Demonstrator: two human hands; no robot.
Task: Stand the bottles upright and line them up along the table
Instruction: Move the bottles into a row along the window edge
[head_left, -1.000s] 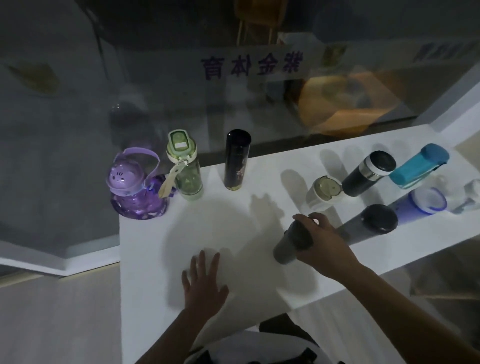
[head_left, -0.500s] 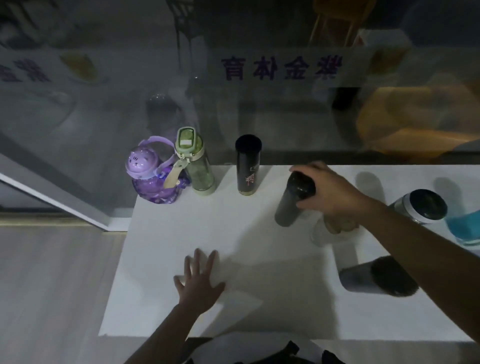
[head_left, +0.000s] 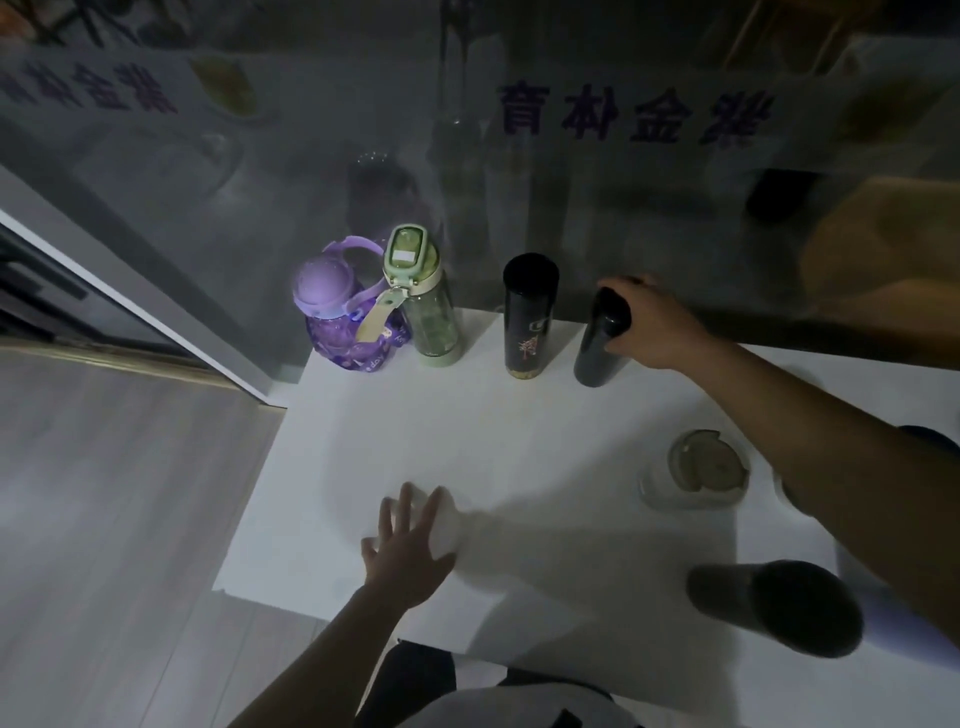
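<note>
Resting flat on the white table (head_left: 519, 426), the left hand (head_left: 410, 551) lies spread and holds nothing. Farther back, the right hand (head_left: 649, 327) grips the top of a dark bottle (head_left: 595, 353), which stands just right of the black bottle (head_left: 530, 317), green bottle (head_left: 426, 306) and purple bottle (head_left: 343, 322).

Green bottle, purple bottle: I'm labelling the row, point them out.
green bottle (head_left: 432, 322): head view, on its clear body.
purple bottle (head_left: 322, 283): head view, on its domed lid.
</note>
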